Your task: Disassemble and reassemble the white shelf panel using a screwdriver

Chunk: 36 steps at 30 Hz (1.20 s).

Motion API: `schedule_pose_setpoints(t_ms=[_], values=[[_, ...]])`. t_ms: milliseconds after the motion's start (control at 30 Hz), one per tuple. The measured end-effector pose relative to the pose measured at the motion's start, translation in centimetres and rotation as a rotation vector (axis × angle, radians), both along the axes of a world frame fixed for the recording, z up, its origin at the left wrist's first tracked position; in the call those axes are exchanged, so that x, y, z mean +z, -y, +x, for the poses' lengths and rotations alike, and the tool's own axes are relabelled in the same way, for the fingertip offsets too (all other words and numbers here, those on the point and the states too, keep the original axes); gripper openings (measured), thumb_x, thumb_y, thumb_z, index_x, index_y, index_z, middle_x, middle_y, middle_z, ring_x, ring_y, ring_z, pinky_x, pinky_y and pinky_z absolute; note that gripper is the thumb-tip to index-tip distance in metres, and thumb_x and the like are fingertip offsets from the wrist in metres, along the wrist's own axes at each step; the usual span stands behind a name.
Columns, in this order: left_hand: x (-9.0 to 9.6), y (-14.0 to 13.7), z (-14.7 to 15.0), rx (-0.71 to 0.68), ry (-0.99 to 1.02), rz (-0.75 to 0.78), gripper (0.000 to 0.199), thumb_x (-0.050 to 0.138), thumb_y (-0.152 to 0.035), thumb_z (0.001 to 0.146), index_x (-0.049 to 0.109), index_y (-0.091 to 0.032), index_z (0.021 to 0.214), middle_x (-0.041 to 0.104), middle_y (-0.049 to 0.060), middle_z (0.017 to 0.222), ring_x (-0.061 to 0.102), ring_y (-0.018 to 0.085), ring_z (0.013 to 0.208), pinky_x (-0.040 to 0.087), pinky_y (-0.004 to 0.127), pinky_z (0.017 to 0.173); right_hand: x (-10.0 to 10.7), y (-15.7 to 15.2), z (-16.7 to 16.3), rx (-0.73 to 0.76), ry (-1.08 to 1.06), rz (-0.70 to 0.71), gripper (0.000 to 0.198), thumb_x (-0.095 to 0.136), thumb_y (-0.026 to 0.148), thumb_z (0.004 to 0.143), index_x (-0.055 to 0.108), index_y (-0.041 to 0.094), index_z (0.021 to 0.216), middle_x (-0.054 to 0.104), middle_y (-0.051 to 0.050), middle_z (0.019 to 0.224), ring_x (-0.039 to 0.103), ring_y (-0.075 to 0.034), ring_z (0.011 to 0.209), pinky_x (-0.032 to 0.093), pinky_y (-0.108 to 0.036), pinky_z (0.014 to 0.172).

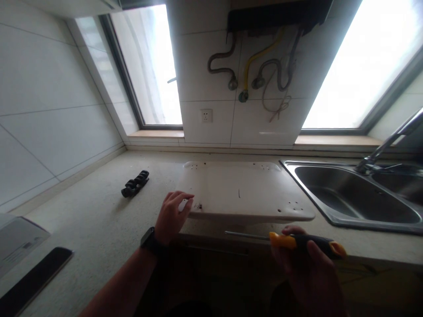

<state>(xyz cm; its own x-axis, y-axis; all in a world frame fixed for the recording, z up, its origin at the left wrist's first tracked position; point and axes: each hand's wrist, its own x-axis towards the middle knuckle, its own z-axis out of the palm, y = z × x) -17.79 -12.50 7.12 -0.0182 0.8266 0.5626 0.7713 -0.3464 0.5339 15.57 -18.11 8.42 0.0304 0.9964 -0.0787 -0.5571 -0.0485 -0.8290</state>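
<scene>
A white board (228, 187) with rounded corners lies flat on the counter, small holes grouped near its corners. My left hand (173, 213), with a dark watch on the wrist, is closed at the board's near left corner. Thumb and forefinger curl toward each other there, and a patch of white shows between them. Just beside the fingertips is a small dark spot on the board. In front of the counter edge, my right hand (302, 259) grips a screwdriver (299, 244) by its black and yellow handle. The metal shaft points left, apart from the board.
Several black ribbed parts (135, 183) lie in a row on the counter (109, 229) at left. A dark flat phone-like object (36, 277) and a grey-white box (20, 242) are nearer. A steel sink (353, 193) with a faucet (390, 147) borders the board's right; hoses (247, 66) hang above.
</scene>
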Motion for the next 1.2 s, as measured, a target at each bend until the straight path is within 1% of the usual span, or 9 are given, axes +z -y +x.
schedule_pose_setpoints(t_ms=[100,200,267,367,533,733,967,1067,1200], values=[[-2.7,-0.9,-2.0,0.201,0.223,0.074,0.026,0.049,-0.038,0.098,0.066,-0.021,0.106,0.065,0.008,0.107,0.058,0.025,0.1,0.047,0.039,0.088,1.0,-1.3,-0.2,-0.009,0.0,0.096,0.033,0.077,0.052,0.071,0.066,0.027,0.09,0.058,0.001,0.057,0.049,-0.012,0.044,0.039,-0.022,0.044],[-5.9,-1.8,-3.7,0.364,0.496,0.033,0.032,0.045,-0.045,0.097,0.061,-0.018,0.104,0.063,0.009,0.098,0.059,0.024,0.09,0.048,0.038,0.08,1.8,-2.9,-0.9,0.018,0.03,0.192,0.029,0.075,0.05,0.075,0.063,0.026,0.089,0.057,0.003,0.058,0.048,-0.011,0.043,0.037,-0.022,0.043],[-7.4,-1.9,-4.2,0.351,0.534,-0.019,0.039,0.037,-0.048,0.099,0.062,-0.017,0.098,0.064,0.007,0.087,0.059,0.023,0.079,0.049,0.037,0.072,2.0,-4.2,-1.5,0.028,0.08,0.256,0.027,0.071,0.049,0.08,0.061,0.025,0.089,0.054,0.003,0.056,0.047,-0.01,0.042,0.035,-0.021,0.042],[-8.5,-1.6,-4.0,0.211,0.57,-0.141,0.057,0.026,-0.056,0.1,0.066,-0.017,0.091,0.066,0.006,0.076,0.06,0.022,0.068,0.049,0.035,0.067,2.4,-6.3,-2.8,0.011,0.228,0.371,0.027,0.065,0.049,0.086,0.061,0.022,0.089,0.054,0.003,0.054,0.045,-0.009,0.04,0.031,-0.02,0.039],[-8.5,-0.6,-3.6,-0.009,0.569,-0.435,0.084,0.01,-0.071,0.096,0.066,-0.018,0.062,0.067,0.01,0.066,0.061,0.023,0.065,0.048,0.037,0.07,4.1,-9.8,-5.7,0.065,0.427,0.52,0.027,0.065,0.045,0.09,0.058,0.019,0.09,0.054,0.005,0.053,0.046,-0.01,0.041,0.032,-0.021,0.039],[-7.8,-0.3,-4.0,-0.022,0.404,-0.359,0.083,0.016,-0.072,0.095,0.066,-0.019,0.056,0.068,0.01,0.064,0.062,0.024,0.066,0.047,0.037,0.074,6.1,-11.9,-9.6,0.182,0.508,0.556,0.029,0.062,0.047,0.089,0.054,0.019,0.084,0.051,0.006,0.05,0.043,-0.01,0.039,0.032,-0.022,0.039],[-7.9,-0.7,-4.2,-0.05,0.424,-0.367,0.084,0.016,-0.077,0.092,0.065,-0.019,0.055,0.066,0.009,0.06,0.061,0.022,0.06,0.047,0.035,0.069,6.0,-12.8,-10.6,0.252,0.62,0.574,0.029,0.06,0.046,0.092,0.053,0.019,0.084,0.051,0.006,0.052,0.044,-0.01,0.042,0.033,-0.024,0.042],[-8.0,-0.8,-4.2,-0.051,0.429,-0.364,0.084,0.016,-0.077,0.092,0.064,-0.019,0.054,0.066,0.009,0.059,0.061,0.022,0.06,0.047,0.035,0.07,6.9,-12.9,-10.6,0.296,0.732,0.62,0.027,0.059,0.044,0.094,0.053,0.019,0.086,0.051,0.005,0.056,0.046,-0.01,0.048,0.037,-0.024,0.047],[-8.3,-0.9,-4.3,-0.062,0.435,-0.369,0.084,0.016,-0.076,0.093,0.063,-0.019,0.054,0.066,0.009,0.06,0.061,0.022,0.06,0.045,0.034,0.067,9.3,-12.9,-11.5,0.372,0.997,0.646,0.028,0.059,0.044,0.093,0.057,0.017,0.085,0.055,0.002,0.064,0.05,-0.012,0.057,0.041,-0.026,0.055]])
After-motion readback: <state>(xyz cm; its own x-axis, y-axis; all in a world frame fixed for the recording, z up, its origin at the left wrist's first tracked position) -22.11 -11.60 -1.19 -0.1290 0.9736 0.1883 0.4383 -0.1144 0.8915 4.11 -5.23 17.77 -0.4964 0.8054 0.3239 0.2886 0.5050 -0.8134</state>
